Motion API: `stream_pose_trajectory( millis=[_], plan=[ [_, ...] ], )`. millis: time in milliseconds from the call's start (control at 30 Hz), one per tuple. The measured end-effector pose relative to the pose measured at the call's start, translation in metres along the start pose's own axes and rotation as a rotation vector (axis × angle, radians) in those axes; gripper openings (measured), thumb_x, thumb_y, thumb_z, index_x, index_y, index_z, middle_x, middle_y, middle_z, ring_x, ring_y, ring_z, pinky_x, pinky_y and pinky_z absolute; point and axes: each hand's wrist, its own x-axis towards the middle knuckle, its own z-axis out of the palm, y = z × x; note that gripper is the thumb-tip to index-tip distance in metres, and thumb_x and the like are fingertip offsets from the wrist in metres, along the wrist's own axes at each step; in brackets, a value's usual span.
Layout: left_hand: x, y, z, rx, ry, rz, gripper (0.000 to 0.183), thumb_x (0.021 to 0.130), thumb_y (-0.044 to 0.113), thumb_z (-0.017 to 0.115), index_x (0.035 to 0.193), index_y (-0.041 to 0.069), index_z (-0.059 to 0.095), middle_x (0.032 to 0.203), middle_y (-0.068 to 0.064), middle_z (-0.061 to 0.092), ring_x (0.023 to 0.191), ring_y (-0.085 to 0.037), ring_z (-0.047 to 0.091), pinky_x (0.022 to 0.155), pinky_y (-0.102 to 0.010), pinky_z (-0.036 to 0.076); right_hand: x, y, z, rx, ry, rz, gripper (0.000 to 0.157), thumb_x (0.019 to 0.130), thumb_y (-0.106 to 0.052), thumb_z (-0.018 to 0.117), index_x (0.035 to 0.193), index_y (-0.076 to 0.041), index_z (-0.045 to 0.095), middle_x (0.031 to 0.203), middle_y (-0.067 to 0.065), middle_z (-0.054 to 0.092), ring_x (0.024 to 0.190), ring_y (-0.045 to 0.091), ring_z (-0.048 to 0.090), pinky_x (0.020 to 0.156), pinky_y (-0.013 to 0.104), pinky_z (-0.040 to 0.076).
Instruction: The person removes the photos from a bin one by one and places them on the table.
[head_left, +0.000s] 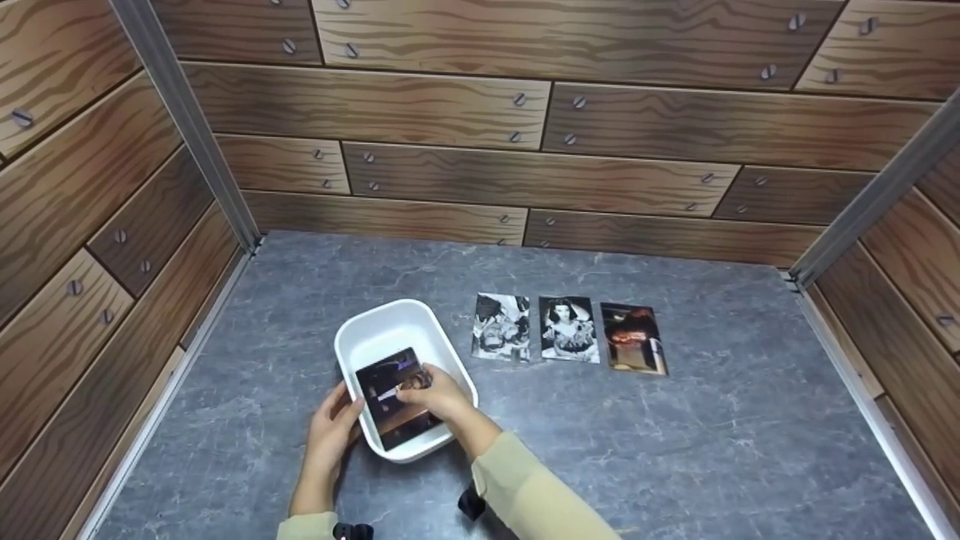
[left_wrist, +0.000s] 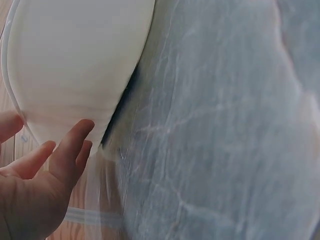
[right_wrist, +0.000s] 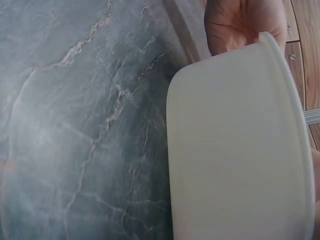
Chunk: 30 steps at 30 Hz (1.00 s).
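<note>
A white plastic tub (head_left: 390, 326) stands on the grey tabletop, its outer wall (left_wrist: 75, 60) filling much of both wrist views. My left hand (head_left: 330, 427) holds the tub's left side, thumb at the rim and fingers against the outside wall. Inside the tub lies a dark colour photo card (head_left: 379, 394), slightly turned. Thumb and fingers of my right hand (head_left: 439, 394) pinch this card near its right side, covering part of the picture. Whether more cards lie beneath it cannot be seen.
Three photo cards lie in a row right of the tub: a black-and-white one (head_left: 501, 328), a black-and-white portrait (head_left: 570, 330) and a dark orange-toned one (head_left: 634, 339). Wood-patterned panels (head_left: 442, 169) wall in the marbled tabletop (head_left: 675, 450) at the back and sides.
</note>
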Motion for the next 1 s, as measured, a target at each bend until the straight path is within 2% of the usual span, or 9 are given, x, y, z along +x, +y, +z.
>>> stream_pose_trajectory(
  millis=[67,167,367,633,767,867,933,1000],
  plan=[
    [0.0002,-0.0004,-0.0002,0.006,-0.005,0.007,0.061,0.100,0.014,0.050,0.151,-0.003,0.022,0.154,-0.030,0.025,0.139,-0.041,0.034,0.103,-0.040,0.047,0.0012,0.0009,0.0009,0.009,-0.020,-0.008,0.053,0.075,0.003,0.070,0.124,0.016,0.051,0.105,0.025,0.064,0.090,0.020,0.060,0.092,0.033,0.051],
    [0.0005,0.0001,-0.0002,0.021,-0.007,0.018,0.061,0.100,0.014,0.050,0.151,-0.004,0.021,0.153,-0.031,0.026,0.137,-0.040,0.037,0.099,-0.037,0.050,0.0033,0.0025,0.0021,0.022,-0.028,-0.006,0.049,0.074,0.007,0.067,0.120,0.015,0.054,0.101,0.024,0.064,0.083,0.013,0.055,0.083,0.026,0.051],
    [0.0016,0.0007,0.0009,0.012,0.006,0.016,0.059,0.101,0.012,0.049,0.151,-0.004,0.022,0.153,-0.031,0.027,0.137,-0.042,0.035,0.102,-0.041,0.048,0.0060,0.0039,0.0027,-0.002,-0.001,0.008,0.059,0.072,0.007,0.064,0.129,0.012,0.051,0.110,0.023,0.064,0.094,0.019,0.058,0.090,0.030,0.051],
    [0.0005,-0.0010,0.0019,-0.001,0.024,0.012,0.058,0.100,0.010,0.049,0.150,-0.005,0.024,0.151,-0.031,0.029,0.137,-0.042,0.035,0.103,-0.043,0.046,0.0043,0.0037,0.0036,0.012,-0.008,-0.013,0.054,0.074,0.005,0.061,0.128,0.012,0.053,0.117,0.026,0.063,0.109,0.031,0.058,0.099,0.037,0.048],
    [0.0002,-0.0011,0.0013,-0.009,0.017,0.021,0.060,0.100,0.012,0.050,0.151,-0.005,0.022,0.152,-0.032,0.027,0.137,-0.042,0.035,0.103,-0.043,0.046,0.0042,0.0041,0.0046,0.029,-0.001,-0.024,0.053,0.076,0.005,0.060,0.127,0.014,0.052,0.118,0.027,0.063,0.112,0.032,0.058,0.100,0.037,0.048],
    [0.0001,-0.0009,0.0010,0.001,0.018,0.021,0.062,0.099,0.014,0.051,0.151,-0.005,0.022,0.152,-0.032,0.026,0.137,-0.042,0.035,0.103,-0.042,0.047,0.0047,0.0037,0.0043,0.000,0.043,-0.031,0.052,0.075,0.006,0.061,0.127,0.012,0.053,0.119,0.026,0.063,0.107,0.029,0.060,0.093,0.030,0.051],
    [0.0001,-0.0008,0.0008,-0.005,0.012,0.022,0.061,0.100,0.013,0.051,0.151,-0.005,0.021,0.152,-0.032,0.025,0.138,-0.042,0.034,0.103,-0.042,0.047,0.0051,0.0037,0.0036,-0.038,0.084,-0.034,0.054,0.073,0.008,0.061,0.126,0.008,0.055,0.119,0.023,0.063,0.098,0.026,0.061,0.080,0.026,0.054],
    [0.0001,-0.0008,0.0004,0.003,0.008,0.023,0.060,0.100,0.013,0.049,0.151,-0.005,0.021,0.153,-0.031,0.025,0.138,-0.042,0.033,0.103,-0.042,0.047,0.0056,0.0035,0.0027,-0.090,0.127,-0.056,0.056,0.070,0.011,0.060,0.126,0.004,0.057,0.118,0.020,0.064,0.089,0.022,0.061,0.067,0.021,0.051]
  ],
)
